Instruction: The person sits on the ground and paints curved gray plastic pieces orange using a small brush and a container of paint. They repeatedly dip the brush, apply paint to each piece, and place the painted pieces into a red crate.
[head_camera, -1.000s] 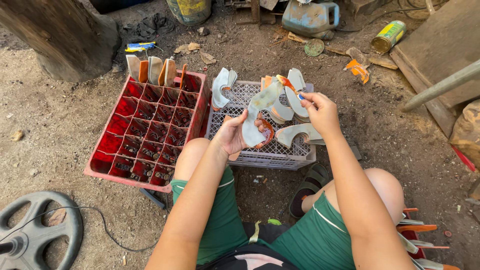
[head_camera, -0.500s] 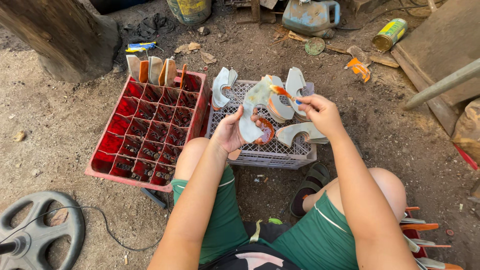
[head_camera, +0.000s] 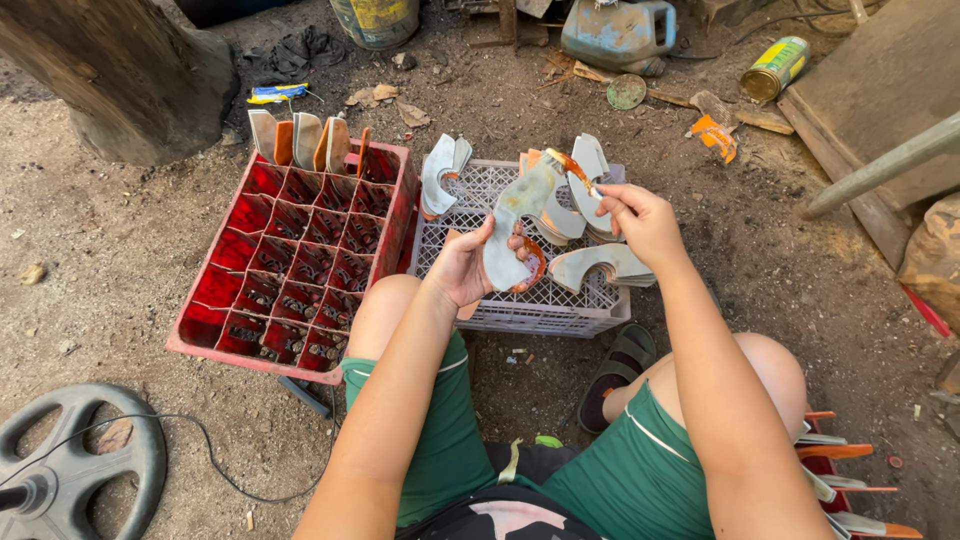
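Red divided crate (head_camera: 290, 270) sits at left on the dirt ground (head_camera: 110, 260), its cells mostly unfilled, a few pale curved blades (head_camera: 300, 140) upright along the far row. Left hand (head_camera: 470, 265) grips a curved metal blade (head_camera: 510, 235) by its lower end, raised over the grey mesh crate (head_camera: 520, 300); right hand (head_camera: 640, 220) pinches its orange-tipped top, steadying it. More blades (head_camera: 600, 265) lie piled there.

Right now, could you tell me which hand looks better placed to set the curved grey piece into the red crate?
Probably the left hand: its grip is around the curved grey piece, and it is nearer the red crate. The right hand only pinches the piece's orange-stained top end, on the far side from the crate.
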